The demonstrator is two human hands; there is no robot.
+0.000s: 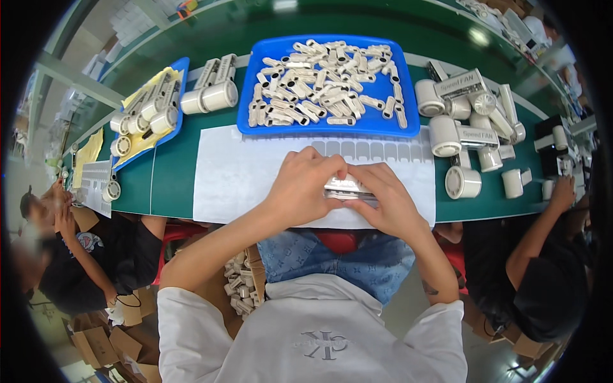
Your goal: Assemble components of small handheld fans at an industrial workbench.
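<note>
My left hand and my right hand meet over the white sheet in front of me. Between them they grip a white plastic fan part with printing on its face. Fingers curl over its far edge and thumbs press on the near side, so its ends are hidden. Just beyond lies a sheet of grey rounded stickers, partly covered by my hands. Both rest on a large white paper sheet.
A blue tray of small white plastic parts stands behind the sheet. White handheld fans are heaped at right; more fans lie at left near a second blue tray. People sit on both sides. A box of white parts is below the table.
</note>
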